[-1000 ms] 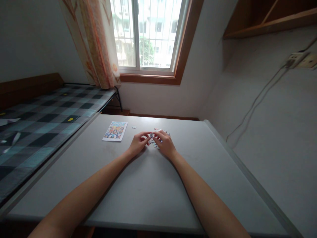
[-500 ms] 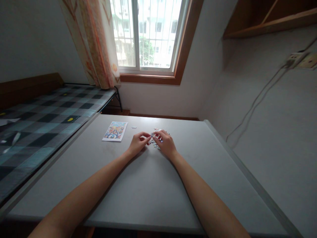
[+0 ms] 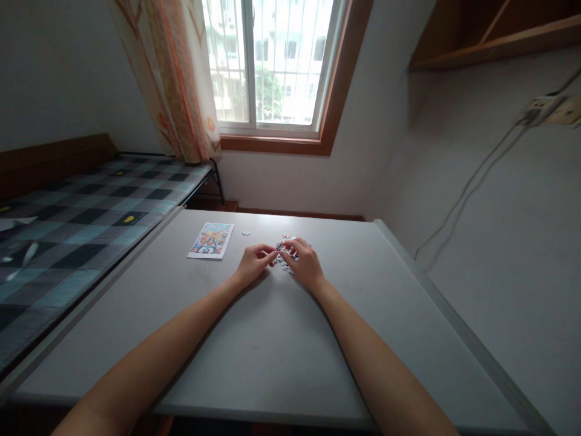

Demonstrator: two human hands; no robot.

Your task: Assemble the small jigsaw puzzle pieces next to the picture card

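My left hand (image 3: pixel 254 264) and my right hand (image 3: pixel 306 264) meet fingertip to fingertip over a small pile of jigsaw pieces (image 3: pixel 285 267). Both are closed in a pinch on a tiny dark-edged jigsaw piece (image 3: pixel 278 248) between them; its details are too small to read. My right hand covers much of the pile. Beyond my left hand, a few light pieces (image 3: pixel 246 234) lie apart from the rest. To their left lies a colourful printed picture sheet (image 3: pixel 211 241) with a white border.
The pale table (image 3: pixel 272 351) fills the space under my arms. A bed with a checked cover (image 3: pixel 149 194) runs along its left side. At the right is a wall with a hanging cable (image 3: pixel 463 194); a window (image 3: pixel 272 66) and curtain (image 3: pixel 177 85) are ahead.
Almost nothing differs. My fingertips shift very slightly around the piece, while both arms, the sheet and the separate pieces stay put.
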